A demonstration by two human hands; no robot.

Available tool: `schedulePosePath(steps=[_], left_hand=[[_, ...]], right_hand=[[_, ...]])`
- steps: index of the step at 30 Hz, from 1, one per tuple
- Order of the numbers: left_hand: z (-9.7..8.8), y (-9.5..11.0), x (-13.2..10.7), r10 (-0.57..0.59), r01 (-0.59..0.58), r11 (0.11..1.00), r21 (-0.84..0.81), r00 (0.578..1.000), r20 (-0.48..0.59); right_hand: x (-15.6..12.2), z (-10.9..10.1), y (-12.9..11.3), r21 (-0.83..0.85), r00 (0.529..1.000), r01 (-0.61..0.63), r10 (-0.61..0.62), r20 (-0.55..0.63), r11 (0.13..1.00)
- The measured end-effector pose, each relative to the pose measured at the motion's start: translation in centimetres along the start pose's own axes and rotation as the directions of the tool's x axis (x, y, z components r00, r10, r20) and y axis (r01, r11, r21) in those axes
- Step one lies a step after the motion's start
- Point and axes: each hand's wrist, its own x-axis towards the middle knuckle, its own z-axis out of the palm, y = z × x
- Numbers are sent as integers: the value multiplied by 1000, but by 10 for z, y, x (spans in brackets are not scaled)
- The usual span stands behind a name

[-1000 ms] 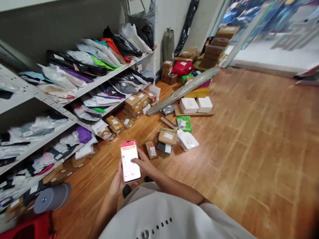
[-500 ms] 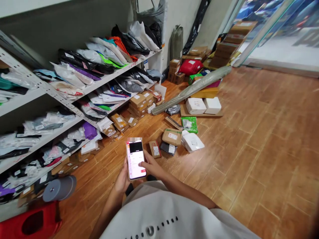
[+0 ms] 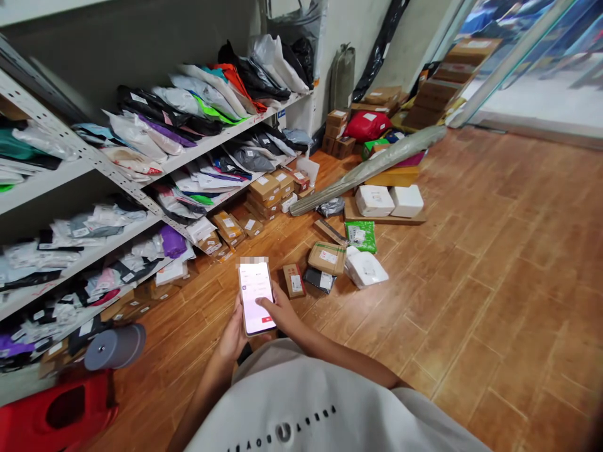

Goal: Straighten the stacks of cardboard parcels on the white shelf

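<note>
Changed since half a second ago: smartphone (image 3: 255, 297) screen, earlier dark across its top, now shows a pale page with a red button at its bottom edge; right thumb has slid from the phone's right edge onto the lower screen; view has drifted slightly, parcels sitting a little further right.

Left hand (image 3: 234, 339): wrapped round the smartphone from behind and below, fingers closed on its left edge. Phone upright, screen toward the wearer, held over the wooden floor (image 3: 471, 270) in front of a white T-shirt (image 3: 301, 408).

Right hand (image 3: 282, 312): cupped against the phone's right edge, thumb resting on the glass; fingers half curled, holding nothing else.

Floor, just beyond the phone: small brown carton (image 3: 294, 280) with a white label; black mailer (image 3: 319, 279) beside it; larger labelled cardboard box (image 3: 326, 257); white padded parcel (image 3: 366, 269); green mailer (image 3: 361, 235). Further back, two white boxes (image 3: 389, 201) on a flat cardboard sheet, and a long plastic-wrapped roll (image 3: 372, 168) lying diagonally.

Left wall: white metal shelving (image 3: 94, 160) stacked with poly mailers in many colours; brown cartons along the floor beneath its far end.

Lower left corner: grey tape roll (image 3: 115, 346) above a red plastic stool (image 3: 56, 417).
</note>
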Motion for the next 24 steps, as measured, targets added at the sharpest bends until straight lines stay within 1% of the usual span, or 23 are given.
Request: schedulePosePath(steps=[5, 11, 14, 24], left_hand=[[1, 2, -4, -21, 20, 998, 63, 1000, 23], [5, 5, -5, 0, -3, 995, 95, 999, 36], [4, 5, -5, -11, 7, 994, 107, 999, 39], [-1, 5, -5, 9, -12, 999, 35, 997, 79]], right_hand=[[-2, 5, 0, -31, 999, -15, 14, -34, 999], [-2, 6, 2, -28, 999, -14, 13, -38, 1000], [-2, 6, 2, -32, 999, -13, 12, -39, 999], [-2, 8, 6, -20, 999, -17, 17, -43, 1000]])
